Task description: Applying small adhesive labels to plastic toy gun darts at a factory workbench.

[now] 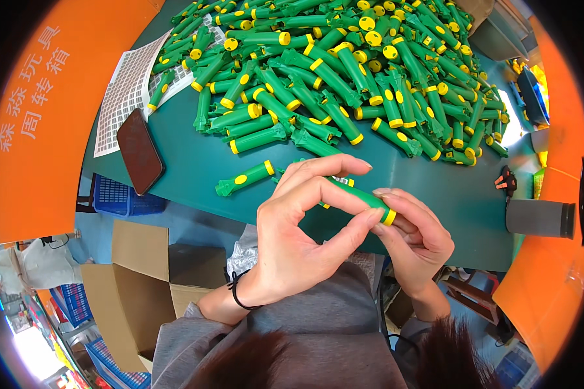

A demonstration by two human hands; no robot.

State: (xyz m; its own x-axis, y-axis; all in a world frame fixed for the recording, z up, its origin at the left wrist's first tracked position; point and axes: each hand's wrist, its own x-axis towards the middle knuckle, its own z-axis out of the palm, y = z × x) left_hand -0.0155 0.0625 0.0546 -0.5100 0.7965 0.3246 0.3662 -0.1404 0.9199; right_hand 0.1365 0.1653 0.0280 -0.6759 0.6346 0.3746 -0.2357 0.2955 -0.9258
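A green plastic tube [360, 196], a toy handle by its look, with a yellow ring at its end, is between my two hands at the table's near edge. My left hand [298, 227] pinches it near the yellow end between thumb and fingers. My right hand [414, 236] closes round that same end from the right, its fingertips on the tube. Part of the tube is hidden behind my left fingers. Just left of my left hand lies a similar green tube [245, 179] with a yellow oval on its side.
A large heap of green tubes [331, 71] covers the far part of the green table [461, 201]. A printed sheet [120, 97] and a dark phone [140, 152] lie at left. A grey cylinder [540, 218] stands at right. An opened cardboard box [139, 249] sits below, left.
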